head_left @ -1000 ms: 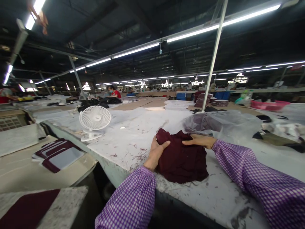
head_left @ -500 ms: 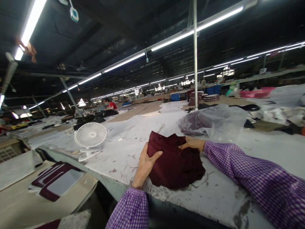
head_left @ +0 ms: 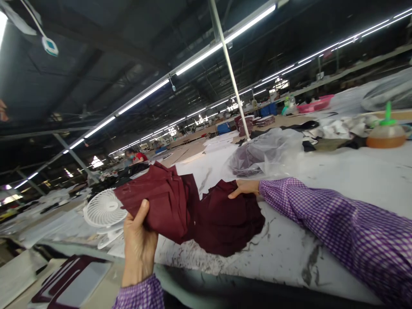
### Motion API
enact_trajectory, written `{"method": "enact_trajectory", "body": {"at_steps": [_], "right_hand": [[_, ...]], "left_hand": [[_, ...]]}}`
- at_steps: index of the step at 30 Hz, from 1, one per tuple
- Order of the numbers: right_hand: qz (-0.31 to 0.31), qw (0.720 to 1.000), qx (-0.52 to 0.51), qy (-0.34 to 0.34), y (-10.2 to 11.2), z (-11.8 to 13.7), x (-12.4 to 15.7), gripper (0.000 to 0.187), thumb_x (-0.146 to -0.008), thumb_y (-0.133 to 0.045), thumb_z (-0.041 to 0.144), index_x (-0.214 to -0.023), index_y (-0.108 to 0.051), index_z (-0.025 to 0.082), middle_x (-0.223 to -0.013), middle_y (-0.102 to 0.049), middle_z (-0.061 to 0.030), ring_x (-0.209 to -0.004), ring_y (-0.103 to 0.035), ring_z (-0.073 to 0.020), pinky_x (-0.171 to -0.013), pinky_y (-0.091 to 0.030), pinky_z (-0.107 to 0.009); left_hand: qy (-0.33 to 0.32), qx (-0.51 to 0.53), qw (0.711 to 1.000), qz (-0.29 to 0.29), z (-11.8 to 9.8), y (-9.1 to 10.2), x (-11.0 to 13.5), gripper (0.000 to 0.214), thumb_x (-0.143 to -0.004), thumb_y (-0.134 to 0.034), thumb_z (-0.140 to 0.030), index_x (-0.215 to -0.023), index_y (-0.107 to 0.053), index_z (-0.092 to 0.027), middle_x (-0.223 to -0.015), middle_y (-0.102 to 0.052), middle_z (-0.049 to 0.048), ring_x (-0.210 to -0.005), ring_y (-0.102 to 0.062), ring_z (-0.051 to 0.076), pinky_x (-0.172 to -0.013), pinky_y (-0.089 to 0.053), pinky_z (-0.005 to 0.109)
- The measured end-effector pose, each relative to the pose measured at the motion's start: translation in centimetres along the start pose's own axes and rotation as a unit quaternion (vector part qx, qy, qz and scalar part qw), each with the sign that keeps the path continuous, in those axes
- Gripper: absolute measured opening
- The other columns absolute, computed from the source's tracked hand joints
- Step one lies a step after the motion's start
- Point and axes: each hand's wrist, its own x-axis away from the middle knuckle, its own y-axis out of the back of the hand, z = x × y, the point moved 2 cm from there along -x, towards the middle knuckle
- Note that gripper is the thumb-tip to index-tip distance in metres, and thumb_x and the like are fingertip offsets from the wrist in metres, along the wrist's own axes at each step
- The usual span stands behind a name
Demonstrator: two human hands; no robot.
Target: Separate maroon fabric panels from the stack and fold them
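My left hand (head_left: 139,242) is closed on a bundle of maroon fabric pieces (head_left: 161,199), held up off the table and fanned toward the left. A stack of maroon fabric (head_left: 227,221) stays on the white marked table (head_left: 322,240). My right hand (head_left: 243,188) rests on the stack's far edge, fingers curled onto the cloth. Both arms wear purple checked sleeves.
A white desk fan (head_left: 103,211) stands left of the lifted bundle. A clear plastic bag with dark fabric (head_left: 262,152) lies behind the stack. An orange bottle with a green cap (head_left: 386,133) sits far right. Maroon-edged panels (head_left: 69,281) lie on a lower table. A person in red (head_left: 137,156) works far off.
My left hand has lifted a bundle of fabric pieces off the stack and swung it up and left. The right hand stays on the stack. The view has tilted.
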Motion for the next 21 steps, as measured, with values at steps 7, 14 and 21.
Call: {"method": "enact_trajectory", "body": {"at_steps": [7, 14, 21], "right_hand": [[-0.010, 1.000, 0.014, -0.003, 0.0, 0.2, 0.2, 0.042, -0.049, -0.084, 0.028, -0.088, -0.069, 0.019, -0.089, -0.075, -0.0039, -0.079, -0.070, -0.0212, -0.073, -0.056, -0.030], [-0.010, 1.000, 0.009, -0.005, 0.0, 0.3, 0.3, 0.041, -0.049, -0.083, 0.026, -0.087, -0.069, 0.019, -0.088, -0.074, -0.0038, -0.079, -0.069, -0.0219, -0.071, -0.056, -0.030], [-0.076, 0.997, 0.033, 0.001, -0.1, 0.4, 0.2, 0.026, -0.053, -0.073, 0.011, -0.079, -0.069, 0.016, -0.073, -0.073, -0.0035, -0.072, -0.069, -0.0213, -0.069, -0.057, -0.030]], "left_hand": [[0.105, 0.119, 0.987, 0.027, -0.6, -3.6, 0.6, 0.031, -0.089, -0.040, -0.005, -0.110, -0.061, -0.013, -0.081, -0.075, 0.0032, -0.072, -0.070, 0.011, -0.087, -0.054, 0.024], [0.191, 0.174, 0.960, 0.106, 1.0, -7.1, 1.0, 0.027, -0.089, -0.043, -0.010, -0.108, -0.063, -0.016, -0.074, -0.075, 0.0005, -0.072, -0.071, 0.012, -0.091, -0.052, 0.026], [0.228, -0.118, 0.950, 0.178, 9.7, -4.6, 1.1, 0.031, -0.069, -0.073, -0.022, -0.097, -0.063, -0.014, -0.092, -0.073, 0.0090, -0.093, -0.068, 0.024, -0.092, -0.051, 0.039]]}}
